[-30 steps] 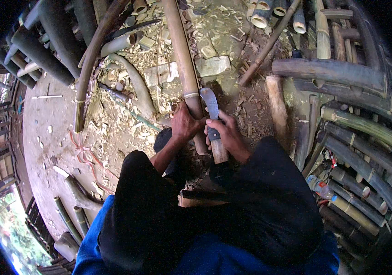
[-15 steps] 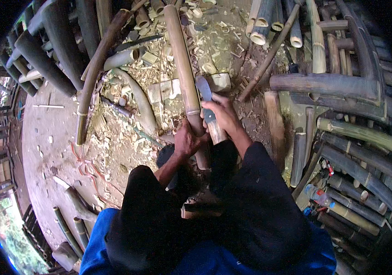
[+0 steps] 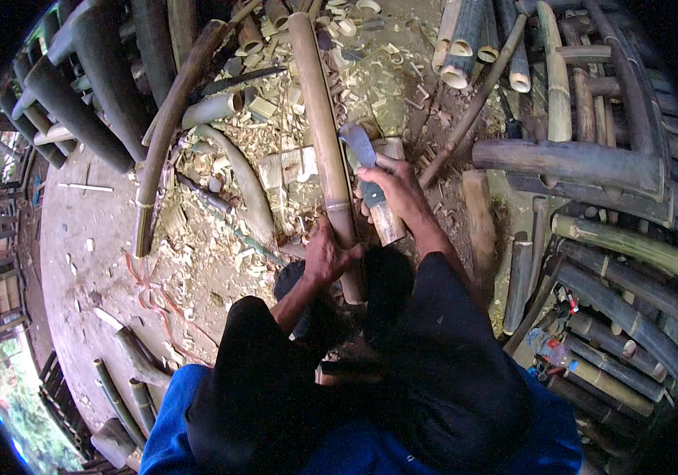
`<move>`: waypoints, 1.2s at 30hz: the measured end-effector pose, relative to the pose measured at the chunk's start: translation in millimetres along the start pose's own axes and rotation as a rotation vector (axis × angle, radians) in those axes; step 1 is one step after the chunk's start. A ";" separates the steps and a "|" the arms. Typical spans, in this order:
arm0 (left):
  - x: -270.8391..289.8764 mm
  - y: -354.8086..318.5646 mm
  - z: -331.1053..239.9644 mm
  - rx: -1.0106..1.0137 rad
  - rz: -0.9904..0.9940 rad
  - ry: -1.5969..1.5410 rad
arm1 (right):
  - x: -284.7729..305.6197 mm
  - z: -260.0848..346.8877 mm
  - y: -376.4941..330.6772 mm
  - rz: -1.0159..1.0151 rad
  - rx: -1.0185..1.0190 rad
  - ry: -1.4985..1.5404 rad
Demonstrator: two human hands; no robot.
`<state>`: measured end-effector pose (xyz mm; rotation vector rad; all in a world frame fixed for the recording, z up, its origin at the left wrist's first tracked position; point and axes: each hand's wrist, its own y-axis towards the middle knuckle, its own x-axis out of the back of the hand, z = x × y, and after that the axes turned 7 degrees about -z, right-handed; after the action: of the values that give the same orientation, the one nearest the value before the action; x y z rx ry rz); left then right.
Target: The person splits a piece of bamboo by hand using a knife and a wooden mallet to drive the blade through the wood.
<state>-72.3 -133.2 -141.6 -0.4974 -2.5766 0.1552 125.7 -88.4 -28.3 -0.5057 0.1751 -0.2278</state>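
A long bamboo pole point(image 3: 319, 119) slants away from between my knees, its lower part darker below a node. My left hand point(image 3: 327, 253) is wrapped round that lower part, thumb across it. Just right of the pole, my right hand point(image 3: 396, 190) is closed round a knife point(image 3: 387, 225) with a thick, light handle and a dark band. The knife's broad grey blade point(image 3: 357, 146) points away from me, close beside the pole. Whether its edge touches the bamboo I cannot tell. Beyond the blade, partly behind the pole, lies a pale wooden block point(image 3: 285, 166).
Pale shavings point(image 3: 232, 253) litter the ground around the pole. Dark bamboo tubes point(image 3: 109, 79) stand at the far left. Stacked bamboo lengths point(image 3: 569, 165) fill the right side, with a plastic bottle point(image 3: 549, 347) among them. Another knife point(image 3: 109, 320) lies at the left.
My right hand has moved slightly away from me and to the right with the knife, whose blade now leans more to the left. My left hand keeps its hold on the pole.
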 end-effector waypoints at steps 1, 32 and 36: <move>-0.5 1.0 3.3 -0.013 -0.002 -0.015 | -2.0 -7.3 8.6 -0.011 0.094 0.018; 23.1 -18.6 -35.2 0.236 0.189 0.253 | -20.6 35.2 72.6 -0.062 0.165 -0.047; 20.4 -20.7 -38.3 0.289 0.197 0.228 | -15.7 73.3 117.1 -0.108 0.222 0.019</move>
<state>-76.1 -144.2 -95.0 -0.6187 -2.2326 0.5018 146.9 48.8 -21.7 -0.2930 0.1390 -0.3535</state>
